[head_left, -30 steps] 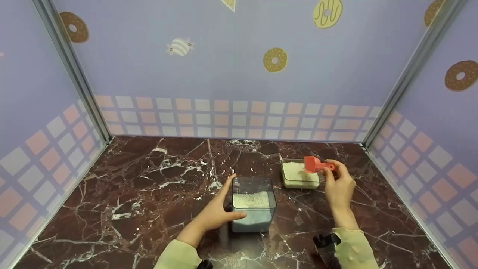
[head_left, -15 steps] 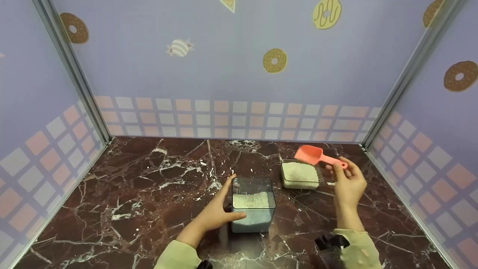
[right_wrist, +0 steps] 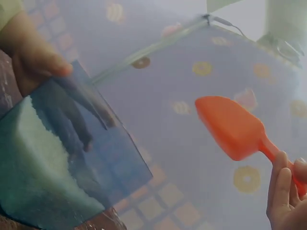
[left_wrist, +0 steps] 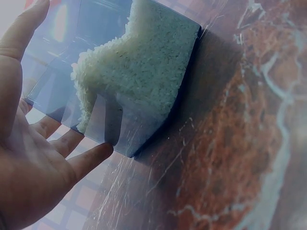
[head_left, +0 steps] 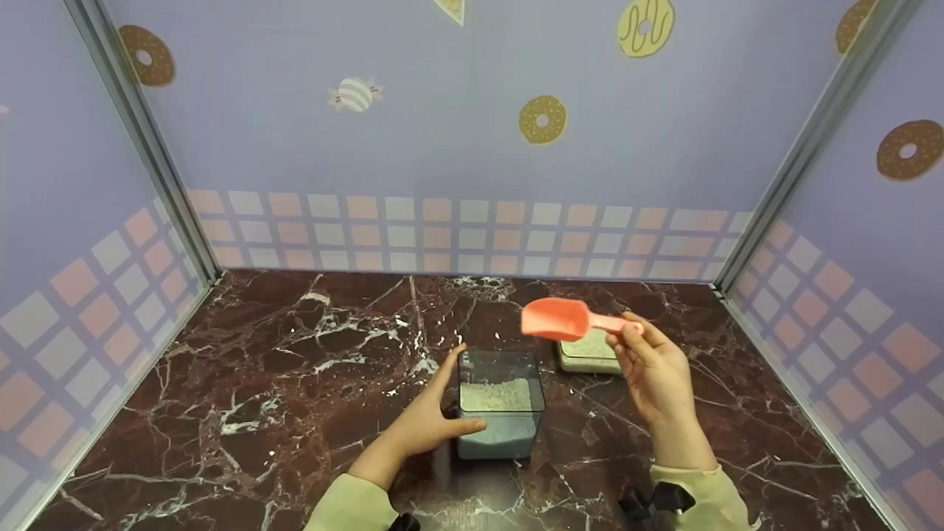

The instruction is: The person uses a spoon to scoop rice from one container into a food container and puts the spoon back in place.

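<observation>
My left hand (head_left: 424, 420) holds the left side of a tall clear bluish container (head_left: 500, 439), thumb across the front and fingers along the back. White rice (left_wrist: 139, 67) is heaped inside it, well below the rim. The handle of an orange-red scoop (head_left: 554, 318) is pinched between the thumb and fingers of my right hand (head_left: 658, 372). This scoop hangs in the air, its bowl pointing left, behind and above the container; no rice shows in the bowl. A low clear box (head_left: 590, 365) of rice stands behind, partly hidden by the scoop and right hand.
The dark red marbled table (head_left: 280, 398) has white specks scattered on it left of and behind the container. Purple patterned panels (head_left: 442, 147) enclose the table at the back and both sides.
The scoop has risen from over the low rice box, turned its bowl toward the head camera, and swung left toward the tall container. My left hand and the container have stayed put.
</observation>
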`<state>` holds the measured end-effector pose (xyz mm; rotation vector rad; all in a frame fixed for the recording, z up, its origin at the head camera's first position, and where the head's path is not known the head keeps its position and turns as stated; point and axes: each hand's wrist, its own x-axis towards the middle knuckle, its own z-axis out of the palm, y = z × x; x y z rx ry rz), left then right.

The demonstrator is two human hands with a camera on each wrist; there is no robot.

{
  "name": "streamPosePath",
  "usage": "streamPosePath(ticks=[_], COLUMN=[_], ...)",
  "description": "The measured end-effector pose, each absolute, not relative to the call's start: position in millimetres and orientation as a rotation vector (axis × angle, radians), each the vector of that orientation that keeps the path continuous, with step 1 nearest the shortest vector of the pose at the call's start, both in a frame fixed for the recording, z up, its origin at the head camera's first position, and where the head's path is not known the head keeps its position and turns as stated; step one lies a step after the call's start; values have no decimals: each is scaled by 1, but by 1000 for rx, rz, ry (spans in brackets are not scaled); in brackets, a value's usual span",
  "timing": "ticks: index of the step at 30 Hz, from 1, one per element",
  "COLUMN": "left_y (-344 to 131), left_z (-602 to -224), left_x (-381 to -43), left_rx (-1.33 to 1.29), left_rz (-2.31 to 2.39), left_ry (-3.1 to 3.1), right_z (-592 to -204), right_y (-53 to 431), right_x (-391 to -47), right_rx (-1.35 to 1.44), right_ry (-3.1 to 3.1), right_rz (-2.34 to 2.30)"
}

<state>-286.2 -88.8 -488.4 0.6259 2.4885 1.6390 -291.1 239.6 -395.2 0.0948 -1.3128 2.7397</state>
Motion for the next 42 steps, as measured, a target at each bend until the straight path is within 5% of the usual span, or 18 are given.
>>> streamPosePath(ticks=[12,24,42], left_y=[-89,-89,-88], left_z=[-491,-492,-491], left_x=[-289,-290,-289], left_rx=[644,658,635], left_rz=[1719,1727,1689], left_ry=[2421,2396,2446], right_z=[-399,-423,-446], right_y=[192,153,140], right_x=[-267,-250,-260], right_rx=[265,839,847], right_ry=[-2029,-2010,-2180], right_rz=[2000,492,958])
